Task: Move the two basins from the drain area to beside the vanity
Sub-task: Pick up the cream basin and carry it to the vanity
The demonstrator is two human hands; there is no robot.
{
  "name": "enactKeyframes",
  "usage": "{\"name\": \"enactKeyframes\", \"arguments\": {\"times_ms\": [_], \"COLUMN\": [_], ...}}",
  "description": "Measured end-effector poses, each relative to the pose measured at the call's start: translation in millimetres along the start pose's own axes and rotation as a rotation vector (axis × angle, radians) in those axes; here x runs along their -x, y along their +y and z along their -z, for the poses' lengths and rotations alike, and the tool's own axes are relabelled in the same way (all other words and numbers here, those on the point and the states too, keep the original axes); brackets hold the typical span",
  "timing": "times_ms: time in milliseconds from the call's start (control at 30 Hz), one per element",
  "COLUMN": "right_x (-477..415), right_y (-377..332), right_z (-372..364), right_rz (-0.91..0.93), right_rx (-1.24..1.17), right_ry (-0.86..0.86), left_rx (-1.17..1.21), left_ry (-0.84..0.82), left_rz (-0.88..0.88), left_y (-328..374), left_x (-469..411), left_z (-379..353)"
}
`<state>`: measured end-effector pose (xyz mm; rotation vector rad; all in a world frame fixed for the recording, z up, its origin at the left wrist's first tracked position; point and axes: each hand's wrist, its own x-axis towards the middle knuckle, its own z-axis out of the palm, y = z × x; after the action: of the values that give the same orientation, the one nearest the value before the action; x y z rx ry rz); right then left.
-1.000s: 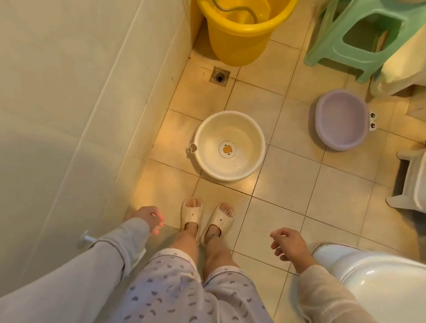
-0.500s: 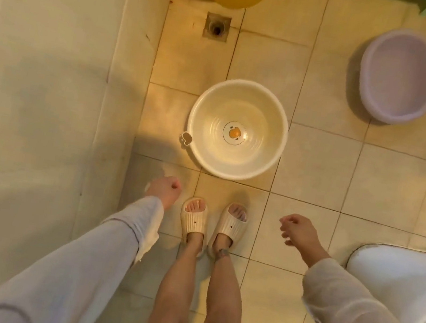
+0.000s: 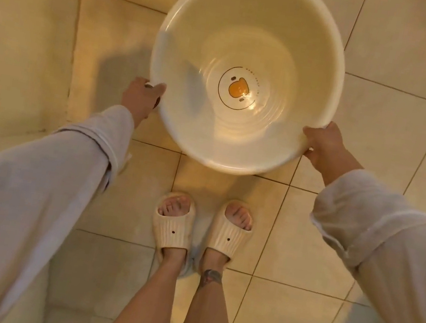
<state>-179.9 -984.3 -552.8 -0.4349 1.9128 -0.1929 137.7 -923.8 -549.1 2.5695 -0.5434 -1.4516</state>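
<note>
Gripping the cream basin (image 3: 246, 71) rim now: left hand (image 3: 141, 97) and right hand (image 3: 324, 144), both free half a second ago. Basin sits over floor tiles (image 3: 380, 133) before feet; first carry starting, second basin barely visible.

We're in warm, yellowish indoor light, fairly dim, brightest on the floor (image 3: 376, 123) tiles up top. A small glare spot glints at the bottom of the basin (image 3: 295, 48), whose rim looks softly smeared. The left hand (image 3: 140, 98) throws a grey shadow onto the wall (image 3: 22, 30). The sleeves (image 3: 32, 187) bulge and stretch at the wide-angle edges, slightly soft.
</note>
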Motion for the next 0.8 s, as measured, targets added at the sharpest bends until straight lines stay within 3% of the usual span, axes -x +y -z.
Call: {"name": "enactKeyframes", "arguments": {"times_ms": [267,433,800], "right_x": [55.6,159.3,405.0], "right_y": [15.2,11.6,-4.1], "right_z": [24.2,61.2,169.9], "right_rz": [-0.145,-0.172,-0.093], "right_rx": [-0.16,-0.164,-0.15], "right_ry": [-0.022,-0.057,-0.134], "left_rx": [0.222,0.308,0.498], "left_ry": [-0.105,-0.159,-0.109], "left_rz": [0.113,0.205,0.306], "left_y": [8.5,1.1,-28.3], "left_x": [57.1,160.1,390.7], "left_z": [37.6,94.7,200.4]}}
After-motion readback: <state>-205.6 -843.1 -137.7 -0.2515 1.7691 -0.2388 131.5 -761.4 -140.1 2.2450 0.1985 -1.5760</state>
